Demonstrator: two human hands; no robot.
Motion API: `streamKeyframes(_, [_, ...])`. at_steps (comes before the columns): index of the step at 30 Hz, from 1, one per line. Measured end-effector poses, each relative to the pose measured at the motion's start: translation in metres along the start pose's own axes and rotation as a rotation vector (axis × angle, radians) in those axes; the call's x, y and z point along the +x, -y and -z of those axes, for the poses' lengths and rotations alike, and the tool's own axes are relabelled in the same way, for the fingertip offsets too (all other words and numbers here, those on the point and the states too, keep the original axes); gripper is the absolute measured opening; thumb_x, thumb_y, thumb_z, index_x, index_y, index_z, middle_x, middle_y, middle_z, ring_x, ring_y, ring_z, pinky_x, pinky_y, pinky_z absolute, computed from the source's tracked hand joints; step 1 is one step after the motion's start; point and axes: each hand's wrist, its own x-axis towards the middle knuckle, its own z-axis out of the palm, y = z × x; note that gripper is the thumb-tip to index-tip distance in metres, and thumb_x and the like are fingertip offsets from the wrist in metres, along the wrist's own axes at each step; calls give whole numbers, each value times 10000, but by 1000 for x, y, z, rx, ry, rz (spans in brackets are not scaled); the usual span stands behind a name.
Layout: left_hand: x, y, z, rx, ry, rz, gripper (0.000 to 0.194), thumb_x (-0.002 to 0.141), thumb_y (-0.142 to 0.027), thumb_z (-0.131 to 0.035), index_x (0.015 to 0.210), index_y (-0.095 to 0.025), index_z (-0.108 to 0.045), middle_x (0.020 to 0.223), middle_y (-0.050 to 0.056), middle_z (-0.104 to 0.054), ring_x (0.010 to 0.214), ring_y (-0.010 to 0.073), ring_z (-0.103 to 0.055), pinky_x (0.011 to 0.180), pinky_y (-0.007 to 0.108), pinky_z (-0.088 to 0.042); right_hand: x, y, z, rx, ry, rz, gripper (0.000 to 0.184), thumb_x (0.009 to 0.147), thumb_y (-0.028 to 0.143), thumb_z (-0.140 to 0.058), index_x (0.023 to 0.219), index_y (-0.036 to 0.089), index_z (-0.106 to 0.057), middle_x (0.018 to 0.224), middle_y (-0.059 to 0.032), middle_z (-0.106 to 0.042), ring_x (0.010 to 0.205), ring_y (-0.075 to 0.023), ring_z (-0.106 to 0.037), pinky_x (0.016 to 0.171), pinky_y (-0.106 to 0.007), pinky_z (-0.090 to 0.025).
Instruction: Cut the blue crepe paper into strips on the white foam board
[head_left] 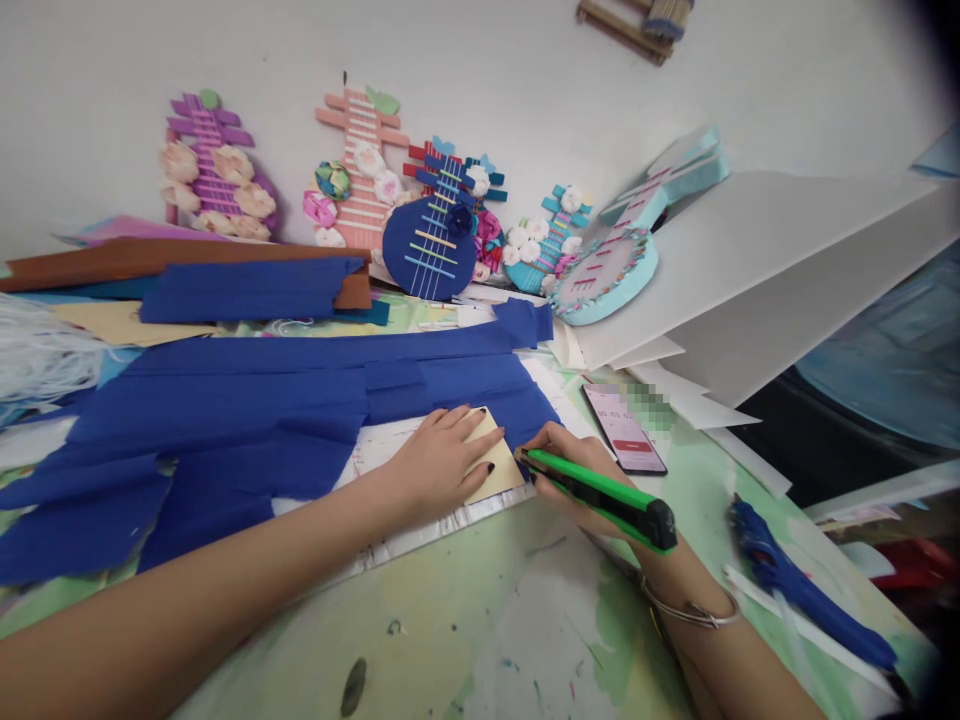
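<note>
My left hand [439, 460] lies flat, fingers spread, pressing a small tan card piece [501, 470] onto blue crepe-like paper [300, 400] spread over a white board [390, 445]. My right hand [566, 470] grips a green utility knife [600, 492], its tip at the right edge of the tan card. A thin bangle sits on my right wrist [686, 610].
A phone [624, 428] lies just right of my right hand. A blue glue gun [795, 585] rests at the right table edge. Paper guitar crafts [435, 240] lean on the wall behind. White foam boards [750, 280] are stacked at right; more coloured sheets [187, 280] lie at back left.
</note>
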Motion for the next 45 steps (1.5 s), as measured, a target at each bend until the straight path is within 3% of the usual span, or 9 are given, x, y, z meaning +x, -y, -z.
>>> streamKeyframes(8, [0,0,0,-3,-5,7,474,938,-380,-327,1389,-261,-413,1444,109,-400,1315,322,-363,1039,472,-285,0,1,-2,-44,-6,-39,198,745,188,-523,939,205,-558,755,-17,-673,588,-145,-562,587,-267,-406])
streamKeyframes(25, [0,0,-1,7,2,0,474,941,-375,-323,1395,-264,-402,1444,107,-398,1314,315,-363,1035,466,-300,-3,0,2,35,-17,47,186,734,162,-523,909,223,-533,789,6,-667,616,-131,-574,580,-242,-401])
streamKeyframes(33, [-1,0,-1,16,-11,-5,468,944,-377,-326,1390,-263,-408,1442,105,-400,1312,311,-365,1034,461,-300,-1,3,1,-5,8,-38,162,733,196,-529,893,222,-544,769,-1,-675,625,-147,-587,592,-254,-409])
streamKeyframes(39, [0,1,-2,23,7,-4,471,952,-387,-312,1400,-269,-398,1453,101,-386,1327,318,-345,1035,467,-295,-2,1,0,-14,-9,-30,172,740,180,-531,907,207,-559,709,4,-656,561,-124,-541,571,-249,-388])
streamKeyframes(45, [0,0,-3,-13,0,-7,463,949,-365,-329,1391,-254,-411,1447,120,-392,1325,339,-348,1025,508,-294,-2,-9,2,99,0,56,172,742,193,-573,913,202,-556,806,-10,-672,636,-131,-570,573,-243,-392])
